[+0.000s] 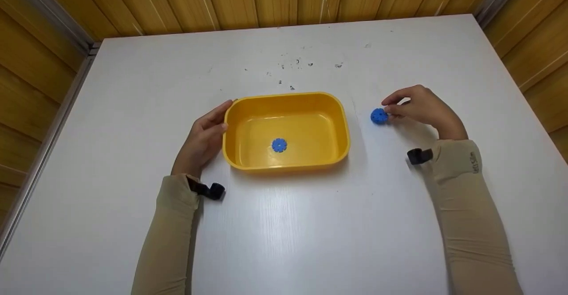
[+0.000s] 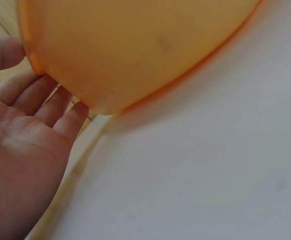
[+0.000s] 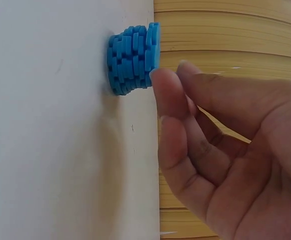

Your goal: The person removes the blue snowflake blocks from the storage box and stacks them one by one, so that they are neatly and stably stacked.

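My left hand [image 1: 206, 137] holds the left end of a yellow plastic basin [image 1: 230, 156], thumb at the rim and fingers along the outer wall. In the left wrist view those fingers [image 2: 68, 117] reach under the basin's rim. One flat blue notched disc [image 1: 279, 145] lies on the basin floor. To the right, a short stack of blue notched discs [image 3: 126, 62] stands on the table. My right hand [image 1: 424, 108] pinches at the edge of the top disc [image 3: 154, 47], which sits slightly off line from those below.
The white table [image 1: 284, 224] carries dark scuff marks [image 1: 297, 62] beyond the basin. Yellow wood-look panels [image 1: 275, 0] rise behind the table and at both sides. Small black cameras [image 1: 216, 191] are strapped to both sleeved wrists.
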A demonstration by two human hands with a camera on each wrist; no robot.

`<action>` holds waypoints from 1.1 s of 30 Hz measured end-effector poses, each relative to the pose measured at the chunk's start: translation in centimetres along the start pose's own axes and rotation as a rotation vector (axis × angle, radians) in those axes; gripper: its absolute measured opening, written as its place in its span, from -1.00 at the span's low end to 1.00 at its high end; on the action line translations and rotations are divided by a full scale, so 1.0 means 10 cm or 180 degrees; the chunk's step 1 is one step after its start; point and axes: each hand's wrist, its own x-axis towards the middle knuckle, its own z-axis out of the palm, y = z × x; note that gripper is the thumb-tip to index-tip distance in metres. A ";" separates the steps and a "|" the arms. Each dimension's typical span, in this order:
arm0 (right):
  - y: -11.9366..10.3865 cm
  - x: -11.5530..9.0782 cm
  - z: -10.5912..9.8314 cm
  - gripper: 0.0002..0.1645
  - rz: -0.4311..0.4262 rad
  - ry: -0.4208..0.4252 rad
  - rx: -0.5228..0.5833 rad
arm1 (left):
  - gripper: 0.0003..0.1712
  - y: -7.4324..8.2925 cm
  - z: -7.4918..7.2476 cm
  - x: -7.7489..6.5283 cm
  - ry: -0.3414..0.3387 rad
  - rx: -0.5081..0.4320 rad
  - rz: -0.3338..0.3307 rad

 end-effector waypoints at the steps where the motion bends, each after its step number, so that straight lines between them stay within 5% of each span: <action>1: 0.00 0.00 0.00 -0.56 -0.0010 0.0006 0.0005 | -0.36 0.00 0.00 0.00 0.0007 -0.0009 0.0001; 18: -0.10 -0.10 -0.05 -0.44 -0.0157 0.0041 0.0105 | -0.37 0.00 0.00 0.01 -0.0059 0.0010 -0.0051; 33: -0.53 -0.08 -0.10 -0.49 -0.0488 0.0108 -0.0024 | -0.36 0.00 0.00 0.00 -0.0013 0.0061 -0.0013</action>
